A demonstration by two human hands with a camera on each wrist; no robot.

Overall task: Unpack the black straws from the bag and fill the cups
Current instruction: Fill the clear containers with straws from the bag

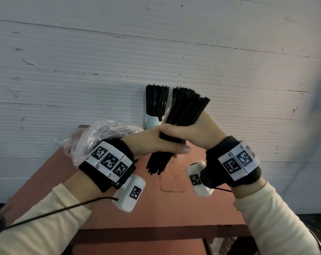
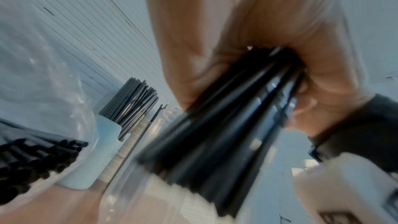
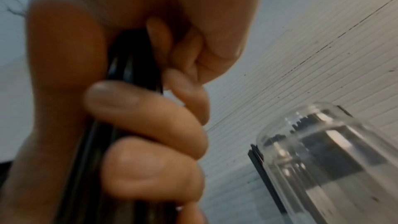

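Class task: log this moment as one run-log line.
both hands grip straw bundle | white cup already holds straws | bag on table

Bare bench (image 1: 156, 208) lies open at 6 o'clock; the straw-filled cup (image 1: 152, 120) blocks 12 o'clock, the plastic bag (image 1: 93, 138) crowds 9 o'clock.

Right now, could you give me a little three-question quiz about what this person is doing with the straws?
1. True or false: both hands grip one bundle of straws.
2. Where is the plastic bag? A) beside the left hand B) over the cup C) on the floor
3. Fill in: the pale cup by the wall already holds ____.

Key: 1 true, the right hand is on it too. 2 A. 3 straws.
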